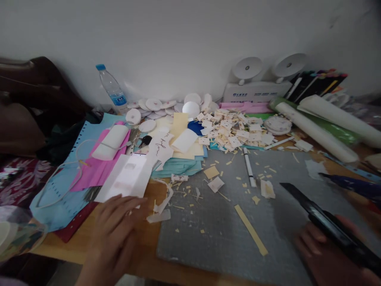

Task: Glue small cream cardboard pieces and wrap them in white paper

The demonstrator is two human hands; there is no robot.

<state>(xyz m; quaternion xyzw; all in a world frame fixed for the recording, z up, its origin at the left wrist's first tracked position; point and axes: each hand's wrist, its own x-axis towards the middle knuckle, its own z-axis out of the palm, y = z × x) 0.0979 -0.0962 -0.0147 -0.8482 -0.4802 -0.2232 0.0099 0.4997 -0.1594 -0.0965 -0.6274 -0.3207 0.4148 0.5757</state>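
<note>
My right hand (pixel 320 252) grips a black utility knife (pixel 330 226) at the right, its dark blade pointing up and left above the grey cutting mat (pixel 214 246). At the lower left, my left hand (pixel 114 234) holds nothing; its somewhat blurred fingers reach over the near end of a phone (pixel 131 172) with a lit screen. I cannot tell whether they touch it. A pale yellow strip (pixel 251 230) lies on the mat left of the knife. Around it are small paper scraps, a yellow square (pixel 211 172) and a white marker (pixel 249 167).
Behind the mat is a heap of small cream pieces (pixel 229 129) beside white round discs (pixel 154 104). A water bottle (pixel 111 87) stands at the back left. Rolled sheets (pixel 317 131) lie at the right. A plastic tub (pixel 18 234) is at the left edge.
</note>
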